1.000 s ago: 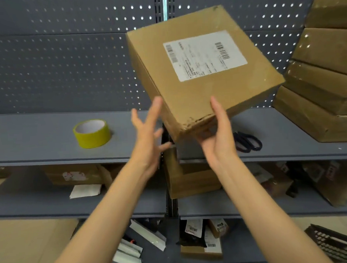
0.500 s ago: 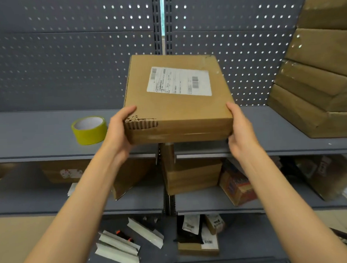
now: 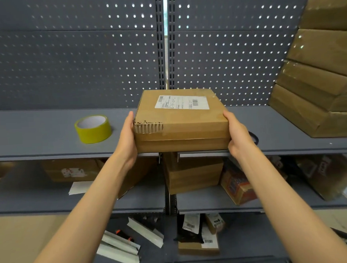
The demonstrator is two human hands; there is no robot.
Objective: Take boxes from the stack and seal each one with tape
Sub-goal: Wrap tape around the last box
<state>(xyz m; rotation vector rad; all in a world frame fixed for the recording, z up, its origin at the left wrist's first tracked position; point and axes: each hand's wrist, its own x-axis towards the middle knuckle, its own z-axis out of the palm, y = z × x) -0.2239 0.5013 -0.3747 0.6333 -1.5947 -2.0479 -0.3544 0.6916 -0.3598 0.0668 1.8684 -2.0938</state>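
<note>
A brown cardboard box (image 3: 180, 127) with a white shipping label on top and a torn front-left corner sits level at the front edge of the grey shelf (image 3: 38, 138). My left hand (image 3: 127, 141) holds its left side and my right hand (image 3: 239, 136) grips its right side, with the fingers hidden behind and under the box. A roll of yellow tape (image 3: 93, 129) lies flat on the shelf to the left of my left hand. The stack of brown boxes (image 3: 322, 79) leans at the right end of the shelf.
A black scissors handle (image 3: 254, 138) shows just behind my right hand. A grey pegboard wall (image 3: 84, 65) backs the shelf. Lower shelves hold more boxes (image 3: 193, 174), a paper sheet and small packets (image 3: 237, 186). White folded pieces (image 3: 118, 249) lie at the bottom.
The box was tilted up high on my right hand. Both hands took it by its sides and lowered it level to the shelf's front edge.
</note>
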